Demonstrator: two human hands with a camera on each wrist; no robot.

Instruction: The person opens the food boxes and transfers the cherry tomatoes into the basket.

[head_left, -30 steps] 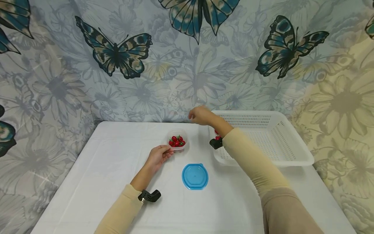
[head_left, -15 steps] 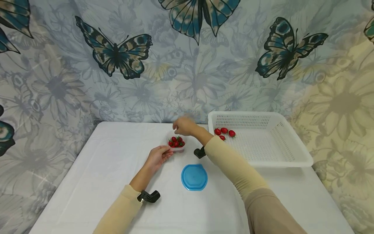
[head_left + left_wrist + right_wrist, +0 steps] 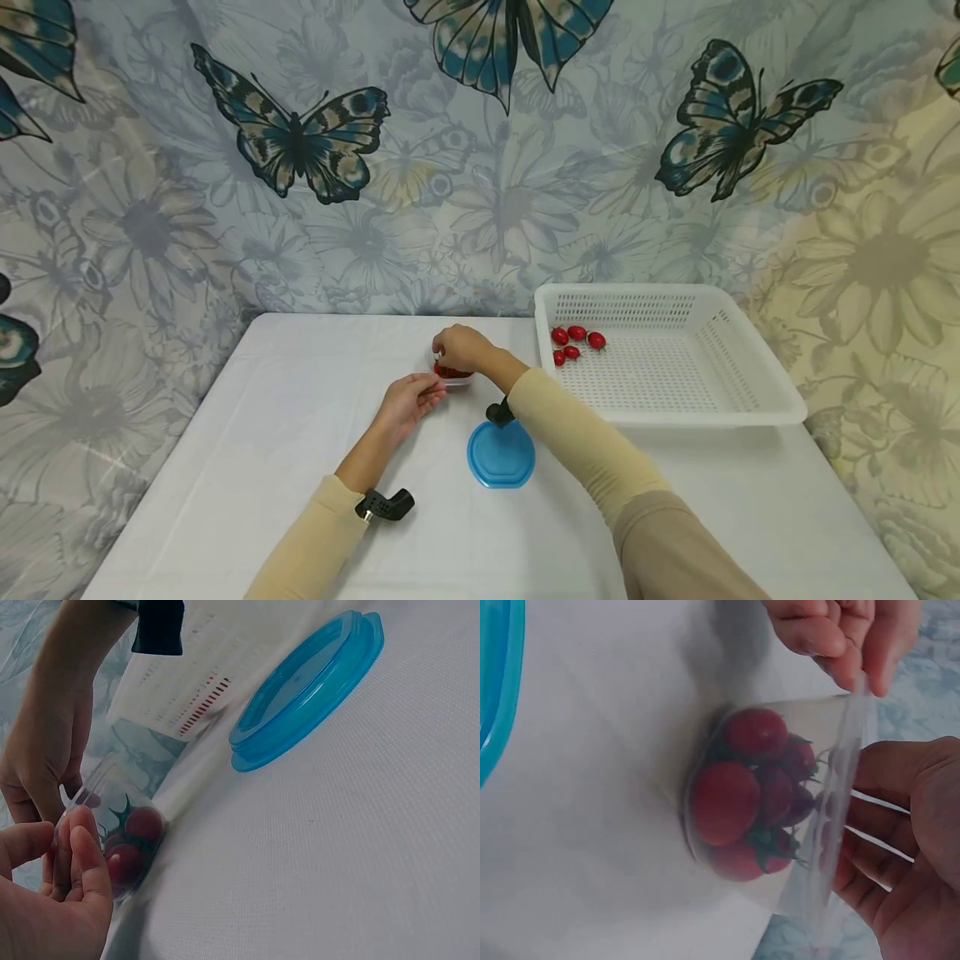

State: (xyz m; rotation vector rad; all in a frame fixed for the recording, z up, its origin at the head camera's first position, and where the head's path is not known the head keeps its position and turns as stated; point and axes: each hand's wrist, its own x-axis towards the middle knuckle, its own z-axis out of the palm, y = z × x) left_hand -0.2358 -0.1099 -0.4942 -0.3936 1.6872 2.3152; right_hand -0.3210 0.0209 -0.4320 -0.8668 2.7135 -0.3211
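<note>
My left hand [image 3: 407, 404] pinches the near rim of a small clear plastic container [image 3: 787, 900] between thumb and fingers. Several cherry tomatoes [image 3: 726, 802] with green stems lie inside it. From above, my right hand [image 3: 461, 348] reaches into the container's mouth. Its fingers pass over the rim in the right wrist view, with their tips among the red fruit. Whether they pinch a tomato is hidden by the rim and the hand. The left wrist view shows one tomato [image 3: 91, 799] close to those fingertips. A blue plastic lid [image 3: 501, 457] lies on the table in front of the container.
A white perforated plastic basket [image 3: 757, 375] stands at the back right of the white-covered table [image 3: 300, 392]. Several cherry tomatoes [image 3: 577, 332] sit in its left end. A butterfly-patterned backdrop [image 3: 480, 192] rises behind the table. The right forearm [image 3: 592, 442] passes in front of the basket.
My right hand has moved left and down from beside the basket into the container, uncovering the tomatoes in the basket. My left hand and the lid have stayed in place.
</note>
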